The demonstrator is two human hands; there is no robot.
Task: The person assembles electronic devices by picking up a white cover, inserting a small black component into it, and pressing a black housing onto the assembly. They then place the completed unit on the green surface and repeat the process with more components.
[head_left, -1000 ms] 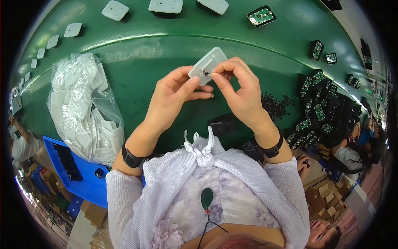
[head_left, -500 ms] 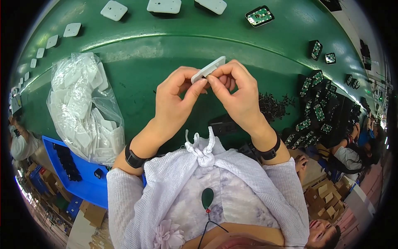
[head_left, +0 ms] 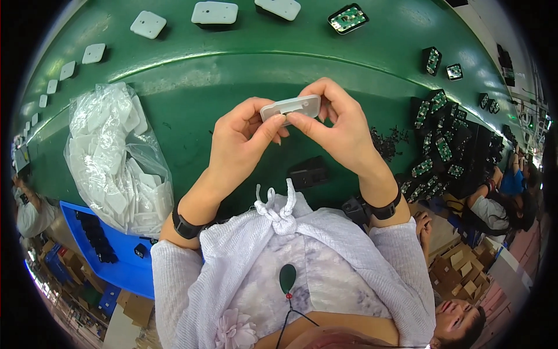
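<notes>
Between both hands, above the green bench, I hold a white plastic cover [head_left: 302, 105] with rounded corners, its inner side tilted toward me. My left hand [head_left: 247, 128] pinches its left end, thumb at the lower edge. My right hand [head_left: 334, 122] grips the right end, with the thumb pressed near the middle of the lower edge. Something small and dark shows between the thumb tips, too small to name. Under my wrists a black plastic housing [head_left: 308, 172] lies on the bench. Beside my right forearm is a pile of small black parts [head_left: 389, 143].
A clear bag of white covers [head_left: 119, 163] lies at left, above a blue bin [head_left: 125, 273] holding black parts. Black housings with green circuit boards [head_left: 442, 148] are heaped at right. Along the far strip stand white-covered units [head_left: 214, 13] and an open unit [head_left: 348, 18]. Other people are at both sides.
The white cover has turned from a steep slant to nearly level, its inner face now showing. My right hand has shifted slightly along it. The whole view has moved a little.
</notes>
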